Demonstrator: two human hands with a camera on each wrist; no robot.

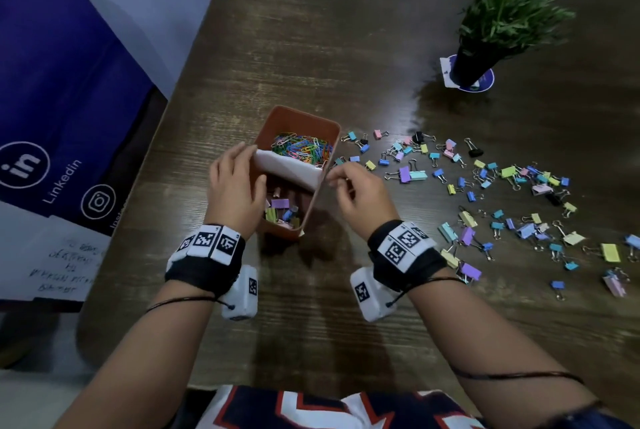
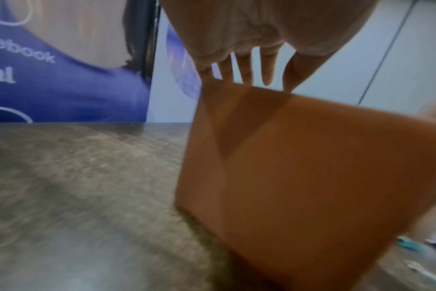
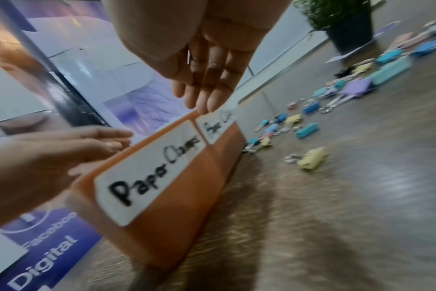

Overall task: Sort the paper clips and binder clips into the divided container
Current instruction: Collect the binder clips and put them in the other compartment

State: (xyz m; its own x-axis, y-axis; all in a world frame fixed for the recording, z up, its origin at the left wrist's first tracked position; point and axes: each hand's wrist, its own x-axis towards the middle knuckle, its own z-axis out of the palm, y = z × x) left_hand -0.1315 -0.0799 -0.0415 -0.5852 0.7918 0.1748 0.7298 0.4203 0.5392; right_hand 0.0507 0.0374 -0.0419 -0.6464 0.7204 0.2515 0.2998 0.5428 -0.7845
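A blue printed banner point(image 1: 59, 89) is standing left of the dark wood-grain table point(image 1: 346, 47). The left hand point(image 1: 237, 182), fingers straight, is resting on one orange rectangular container point(image 1: 304, 120); its white divider point(image 1: 287, 169) is separating wire paper clips point(image 1: 304, 148) from binder clips point(image 1: 280, 212). The right hand point(image 1: 360, 196), fingers loosely extended, is touching the right rim. Dozens of pastel binder clips on the table point(image 1: 512, 200) are lying scattered beside one potted plant point(image 1: 509, 13).

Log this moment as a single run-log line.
left hand: on divider | right hand: at container rim | paper clips: far compartment | binder clips: mostly on table
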